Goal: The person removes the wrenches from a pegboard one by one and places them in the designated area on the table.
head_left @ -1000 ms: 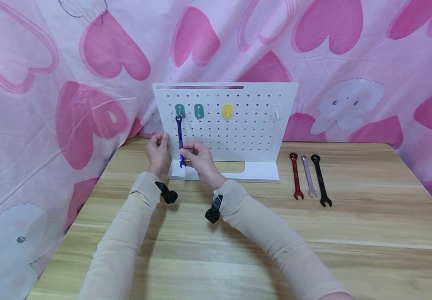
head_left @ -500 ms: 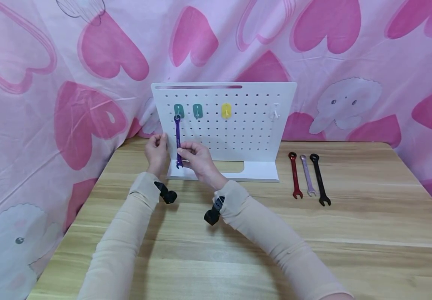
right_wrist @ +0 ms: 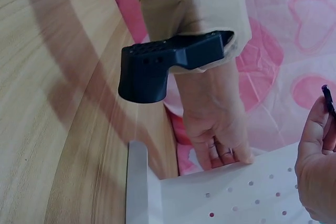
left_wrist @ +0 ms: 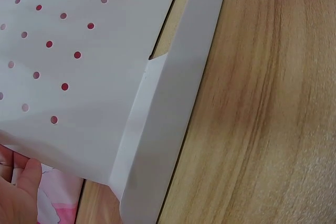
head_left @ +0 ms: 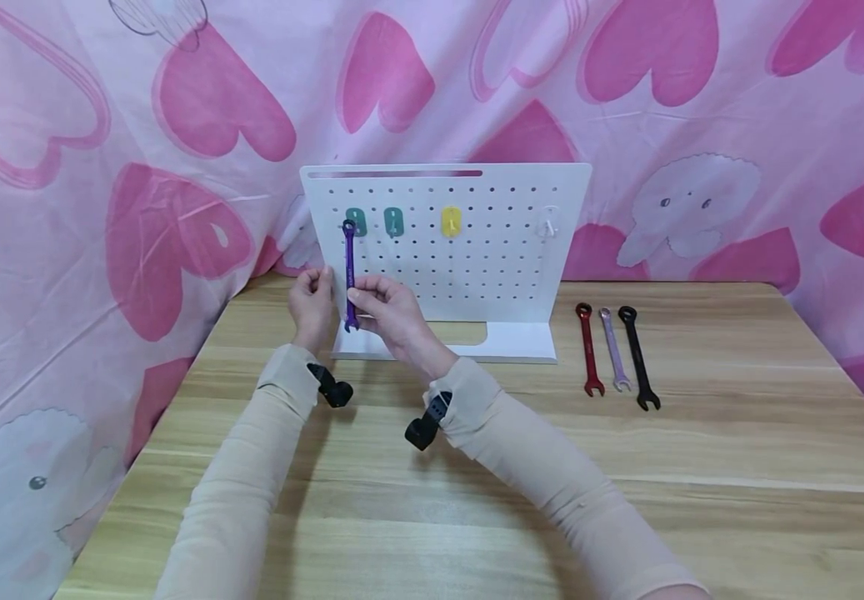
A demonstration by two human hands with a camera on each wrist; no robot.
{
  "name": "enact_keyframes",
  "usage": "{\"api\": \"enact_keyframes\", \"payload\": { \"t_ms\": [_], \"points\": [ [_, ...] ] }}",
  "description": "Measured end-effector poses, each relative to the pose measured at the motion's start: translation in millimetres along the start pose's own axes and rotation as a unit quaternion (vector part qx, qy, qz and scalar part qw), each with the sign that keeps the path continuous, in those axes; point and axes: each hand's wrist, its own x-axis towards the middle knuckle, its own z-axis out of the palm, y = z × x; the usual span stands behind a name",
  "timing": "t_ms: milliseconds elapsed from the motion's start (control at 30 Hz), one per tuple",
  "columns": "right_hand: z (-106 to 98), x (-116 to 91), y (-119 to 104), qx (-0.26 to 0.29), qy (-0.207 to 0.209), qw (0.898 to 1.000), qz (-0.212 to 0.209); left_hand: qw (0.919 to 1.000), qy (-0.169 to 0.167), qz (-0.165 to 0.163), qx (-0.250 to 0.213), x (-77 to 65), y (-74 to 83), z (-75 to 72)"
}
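Raised since the earlier frame, the purple wrench (head_left: 348,275) now has its ring end level with the teal hook (head_left: 356,222) on the white pegboard (head_left: 476,267). Right hand (head_left: 387,312) pinches its shaft; left hand (head_left: 312,302) grips the pegboard's left edge, fingers curled there in the right-wrist view. Three wrenches (head_left: 615,354) lie on the bench (head_left: 701,467) right of the pegboard.

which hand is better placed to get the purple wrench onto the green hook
Right. The right hand pinches the purple wrench, its ring end at the leftmost green hook. The left hand grips the pegboard's left edge.
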Motion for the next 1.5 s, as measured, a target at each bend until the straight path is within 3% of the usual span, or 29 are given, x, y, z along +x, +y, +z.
{"api": "enact_keyframes", "payload": {
  "t_ms": [267,700,1233,1500],
  "points": [
    [-6,-15,-11,0.001,-0.01,1.0,-0.013,0.9999,0.003,0.001,0.012,-0.3,-1.2,-0.5],
    [-44,-38,-29,-0.005,0.006,0.999,-0.038,0.9994,-0.003,-0.03,0.017,3.5,-3.0,-1.2],
    [-130,-73,-64,0.018,0.047,0.991,-0.121,0.9987,-0.01,-0.045,0.02,2.5,1.0,-1.9],
    [-168,-88,-72,0.021,0.085,0.987,-0.131,0.9989,-0.01,-0.044,0.015,1.0,1.5,-2.1]
  ]
}}
